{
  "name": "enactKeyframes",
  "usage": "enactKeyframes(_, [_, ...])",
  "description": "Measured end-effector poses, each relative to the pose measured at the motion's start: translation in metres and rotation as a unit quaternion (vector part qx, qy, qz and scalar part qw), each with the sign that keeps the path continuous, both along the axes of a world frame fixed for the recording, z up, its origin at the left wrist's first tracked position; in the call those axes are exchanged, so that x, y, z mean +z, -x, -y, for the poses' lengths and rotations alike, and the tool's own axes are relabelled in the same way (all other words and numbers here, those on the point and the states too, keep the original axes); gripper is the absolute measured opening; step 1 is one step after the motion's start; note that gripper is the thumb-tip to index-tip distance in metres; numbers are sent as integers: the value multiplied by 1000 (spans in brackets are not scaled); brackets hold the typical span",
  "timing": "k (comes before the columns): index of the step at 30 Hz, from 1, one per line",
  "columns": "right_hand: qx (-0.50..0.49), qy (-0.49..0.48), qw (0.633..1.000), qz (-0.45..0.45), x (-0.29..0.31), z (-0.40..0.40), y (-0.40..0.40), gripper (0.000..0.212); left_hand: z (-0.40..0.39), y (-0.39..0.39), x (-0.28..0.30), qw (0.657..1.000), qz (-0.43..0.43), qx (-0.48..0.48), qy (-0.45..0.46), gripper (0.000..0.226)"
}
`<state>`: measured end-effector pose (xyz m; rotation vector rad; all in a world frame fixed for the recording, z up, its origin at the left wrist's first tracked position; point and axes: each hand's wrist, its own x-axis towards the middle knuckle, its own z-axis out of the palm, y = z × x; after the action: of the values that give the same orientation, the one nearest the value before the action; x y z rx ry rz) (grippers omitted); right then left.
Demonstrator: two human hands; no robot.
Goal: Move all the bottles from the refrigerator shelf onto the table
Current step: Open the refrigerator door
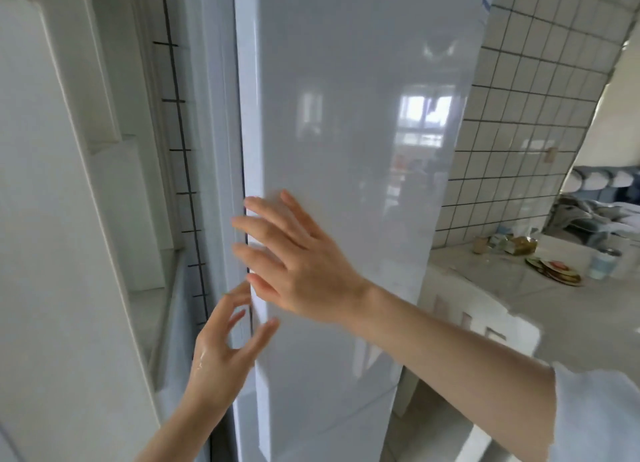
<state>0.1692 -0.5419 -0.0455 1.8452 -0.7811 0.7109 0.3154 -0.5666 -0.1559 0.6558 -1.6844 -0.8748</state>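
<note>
While the refrigerator door [346, 184] stands shut, hiding the bottles and their shelf, the right hand [298, 264] lies flat on its glossy, likely slippery face, fingers spread to the left edge; the left hand [221, 354] curls loosely open, fingertips [242, 290] at the seam, the likeliest grip

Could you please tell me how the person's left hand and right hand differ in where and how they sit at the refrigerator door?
The right hand lies higher, fingers spread over the glossy front of the refrigerator door; the left hand sits lower, at the door's left edge. The right hand shows its back, while the left hand's fingers curl toward the edge seam. A white sleeve shows on the right arm only; the left forearm is bare. Both are empty, with no grip on anything.
</note>
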Motion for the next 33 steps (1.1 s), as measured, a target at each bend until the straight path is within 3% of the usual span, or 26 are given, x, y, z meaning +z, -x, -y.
enactKeyframes(4, [-33, 22, 993, 115, -13, -63, 17, 40, -32, 10, 1, 997, -10, -60, 56, 45])
enactKeyframes(10, [-4, -65, 964, 258, -24, -140, 45, 60, -78, 48, -3, 987, 1, -108, 117, 66])
enactKeyframes(17, [33, -138, 926, 349, -32, -227, 94, 59, -162, 114, -16, 988, 11, -72, 133, 67])
enactKeyframes(28, [85, -227, 787, 567, -33, -356, 218, 55, -292, 274, -15, 970, 20, -7, 244, 72])
enactKeyframes(33, [83, -211, 761, 608, -32, -383, 278, 55, -321, 344, -17, 966, 30, -1, 258, 76])
